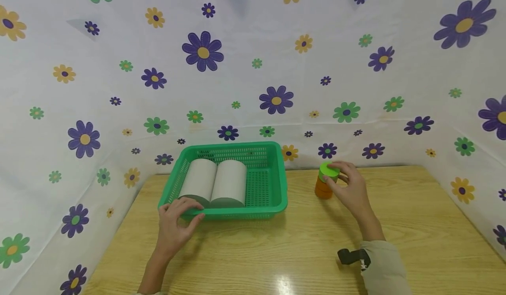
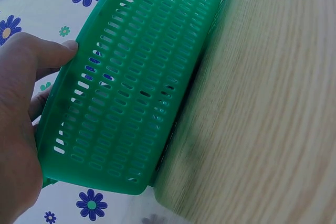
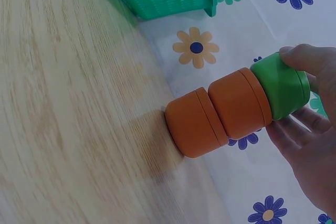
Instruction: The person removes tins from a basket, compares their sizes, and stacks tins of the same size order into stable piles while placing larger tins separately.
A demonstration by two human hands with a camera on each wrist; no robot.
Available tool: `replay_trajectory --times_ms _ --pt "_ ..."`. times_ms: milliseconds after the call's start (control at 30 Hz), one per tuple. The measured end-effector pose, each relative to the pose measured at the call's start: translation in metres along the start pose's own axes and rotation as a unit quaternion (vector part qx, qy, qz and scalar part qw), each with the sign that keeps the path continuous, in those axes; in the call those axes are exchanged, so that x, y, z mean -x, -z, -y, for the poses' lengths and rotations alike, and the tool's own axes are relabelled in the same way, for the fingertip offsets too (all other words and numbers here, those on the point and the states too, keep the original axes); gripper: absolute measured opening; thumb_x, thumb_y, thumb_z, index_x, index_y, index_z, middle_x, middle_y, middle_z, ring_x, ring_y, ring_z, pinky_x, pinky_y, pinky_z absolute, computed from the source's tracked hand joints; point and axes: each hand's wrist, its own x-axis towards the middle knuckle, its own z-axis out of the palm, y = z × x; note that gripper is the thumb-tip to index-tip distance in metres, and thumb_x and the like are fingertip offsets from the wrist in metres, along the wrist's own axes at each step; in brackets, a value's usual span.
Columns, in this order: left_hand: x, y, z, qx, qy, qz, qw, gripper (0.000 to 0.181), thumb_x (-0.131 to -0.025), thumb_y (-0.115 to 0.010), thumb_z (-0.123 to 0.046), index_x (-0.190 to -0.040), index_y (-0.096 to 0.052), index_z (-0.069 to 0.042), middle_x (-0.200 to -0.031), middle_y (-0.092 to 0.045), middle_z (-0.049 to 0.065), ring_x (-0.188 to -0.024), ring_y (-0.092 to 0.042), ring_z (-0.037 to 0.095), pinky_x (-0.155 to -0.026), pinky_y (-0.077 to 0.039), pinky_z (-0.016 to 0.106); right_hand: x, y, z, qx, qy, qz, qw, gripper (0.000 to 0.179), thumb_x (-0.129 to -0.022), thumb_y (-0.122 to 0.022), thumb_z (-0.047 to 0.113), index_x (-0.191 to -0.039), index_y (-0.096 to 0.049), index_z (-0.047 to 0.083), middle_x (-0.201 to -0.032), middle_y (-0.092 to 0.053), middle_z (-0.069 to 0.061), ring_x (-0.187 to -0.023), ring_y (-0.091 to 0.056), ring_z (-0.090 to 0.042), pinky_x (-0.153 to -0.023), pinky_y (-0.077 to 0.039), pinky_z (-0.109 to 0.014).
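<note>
A green plastic basket (image 1: 281, 185) stands on the table with two white cylinders, one (image 1: 199, 181) beside the other (image 1: 229, 183), lying in its left part. My left hand (image 1: 174, 227) pinches the basket's near rim at the left, thumb on the outer side, as the left wrist view shows. To the right of the basket, three small round jars are stacked upright. Two are orange, a lower one (image 3: 193, 124) and a middle one (image 3: 240, 103); the top one is a green jar (image 3: 278, 85). My right hand (image 1: 352, 189) grips the green jar between thumb and fingers.
The wood-grain table (image 1: 237, 255) meets a white flowered cloth (image 1: 245, 84) hanging behind and along both sides. Close behind the basket and the stack hangs this cloth. A black device (image 1: 353, 256) is strapped on the right wrist.
</note>
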Motion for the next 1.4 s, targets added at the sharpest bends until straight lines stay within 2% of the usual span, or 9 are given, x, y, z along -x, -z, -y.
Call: replay_trajectory --times_ms 233,433,667,733,800,933,1067,1300,1400 --pt "0.003 0.001 0.002 -0.001 0.0 -0.001 1.0 0.026 -0.079 -0.086 -0.004 -0.096 -0.075 -0.019 -0.098 -0.07 -0.009 -0.094 -0.059 0.015 -0.083 -0.019 0.044 0.0 -0.002 0.0 -0.008 0.011 -0.004 0.9999 0.032 -0.085 -0.075 -0.012 -0.116 -0.065 -0.013 -0.124 -0.057 -0.032 -0.113 -0.06 -0.047 -0.09 -0.047 -0.014" --pt "0.004 0.001 0.002 -0.002 0.005 0.0 1.0 0.026 -0.078 -0.086 -0.003 -0.096 -0.075 -0.017 -0.098 -0.07 -0.009 -0.094 -0.059 0.015 -0.084 -0.019 0.043 0.001 -0.004 -0.006 -0.004 0.016 -0.001 0.9999 0.033 -0.086 -0.074 -0.01 -0.118 -0.065 -0.012 -0.126 -0.056 -0.03 -0.114 -0.058 -0.048 -0.091 -0.05 -0.018" --pt "0.004 0.004 0.002 -0.008 0.004 -0.002 1.0 0.025 -0.079 -0.086 -0.005 -0.097 -0.075 -0.019 -0.099 -0.07 -0.009 -0.093 -0.058 0.014 -0.083 -0.019 0.044 0.0 -0.004 0.001 0.003 0.009 0.002 1.0 0.032 -0.086 -0.075 -0.01 -0.116 -0.065 -0.013 -0.124 -0.057 -0.032 -0.113 -0.059 -0.048 -0.09 -0.052 -0.022" --pt "0.005 0.004 0.002 -0.007 0.002 -0.004 1.0 0.025 -0.079 -0.086 -0.006 -0.097 -0.075 -0.019 -0.099 -0.07 -0.009 -0.093 -0.058 0.014 -0.083 -0.019 0.044 0.0 -0.006 -0.002 0.009 0.003 0.004 1.0 0.032 -0.086 -0.076 -0.009 -0.117 -0.065 -0.013 -0.125 -0.057 -0.032 -0.114 -0.059 -0.045 -0.091 -0.053 -0.028" --pt "0.005 0.005 0.002 -0.007 0.002 -0.003 1.0 0.023 -0.08 -0.086 -0.007 -0.097 -0.075 -0.018 -0.099 -0.07 -0.009 -0.093 -0.058 0.014 -0.083 -0.019 0.044 0.0 -0.007 -0.011 0.01 0.0 0.005 0.9999 0.034 -0.087 -0.076 -0.008 -0.118 -0.065 -0.011 -0.127 -0.057 -0.031 -0.116 -0.059 -0.045 -0.092 -0.055 -0.038" --pt "0.006 0.004 0.002 -0.003 0.004 -0.002 1.0 0.024 -0.08 -0.086 -0.007 -0.097 -0.075 -0.02 -0.099 -0.07 -0.009 -0.094 -0.059 0.014 -0.083 -0.019 0.045 0.001 -0.007 -0.03 0.006 -0.01 0.009 0.9999 0.038 -0.088 -0.078 -0.002 -0.124 -0.065 -0.005 -0.132 -0.056 -0.024 -0.121 -0.056 -0.04 -0.094 -0.05 -0.058" --pt "0.006 0.002 0.003 0.001 0.011 0.002 0.9999 0.025 -0.08 -0.086 -0.008 -0.098 -0.075 -0.022 -0.099 -0.07 -0.01 -0.095 -0.059 0.014 -0.085 -0.02 0.046 0.0 -0.003 -0.036 0.0 -0.013 0.004 0.9999 0.038 -0.089 -0.079 0.003 -0.125 -0.066 0.0 -0.134 -0.057 -0.018 -0.126 -0.053 -0.036 -0.101 -0.044 -0.062" --pt "0.004 -0.001 0.002 0.005 0.004 0.0 1.0 0.025 -0.08 -0.086 -0.006 -0.098 -0.075 -0.02 -0.1 -0.07 -0.009 -0.096 -0.059 0.014 -0.085 -0.02 0.046 -0.006 0.004 -0.022 0.025 0.033 -0.023 0.9989 0.033 -0.087 -0.079 0.002 -0.119 -0.07 0.002 -0.13 -0.059 -0.016 -0.125 -0.052 -0.033 -0.105 -0.036 -0.064" --pt "0.002 -0.002 0.002 0.003 0.003 -0.002 1.0 0.027 -0.078 -0.086 -0.005 -0.097 -0.075 -0.02 -0.099 -0.07 -0.009 -0.096 -0.059 0.015 -0.086 -0.02 0.045 -0.009 0.003 -0.011 0.033 0.062 -0.026 0.9972 0.033 -0.086 -0.079 -0.001 -0.118 -0.071 0.002 -0.13 -0.06 -0.018 -0.124 -0.053 -0.032 -0.106 -0.036 -0.059"
